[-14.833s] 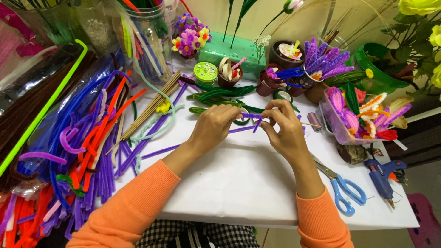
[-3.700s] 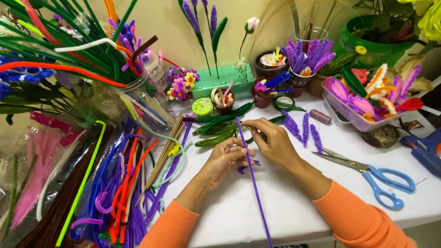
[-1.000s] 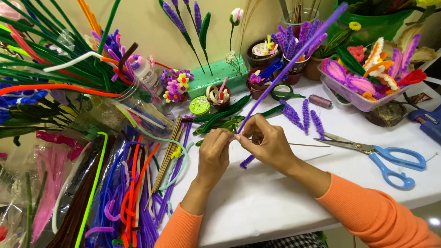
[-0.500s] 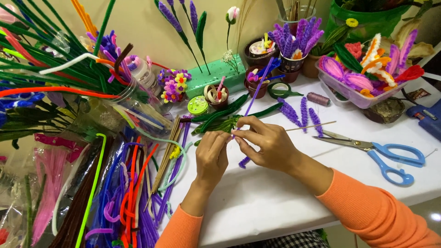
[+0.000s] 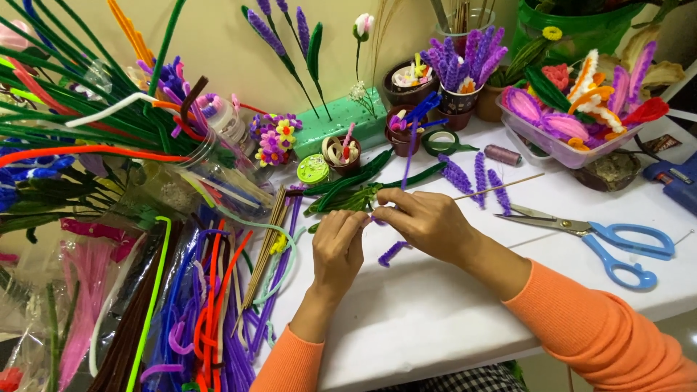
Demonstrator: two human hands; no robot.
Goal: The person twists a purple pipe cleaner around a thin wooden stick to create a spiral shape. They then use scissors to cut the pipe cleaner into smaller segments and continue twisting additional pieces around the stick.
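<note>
Head view, items on a white worktop.

Left hand: fingers curled together, pinching the lower part of a purple pipe cleaner; orange sleeve behind it.

Right hand: fingers closed on the same pipe cleaner just beside the left hand, the two hands touching at the fingertips.

Purple pipe cleaner: rises from between the hands toward the pots at the back; a coiled purple end hangs below the hands, above the worktop.

Green leaf shapes: lying just behind the hands.

Blue-handled scissors: flat on the worktop, right of the right hand, apart from it.

Three purple twisted spikes: lying near a thin wooden stick.

Clear tray of coloured petal shapes: back right.

Loose pipe cleaners in many colours: heaped at the left edge.

Green foam block: at the back, holding upright purple flower stems.
</note>
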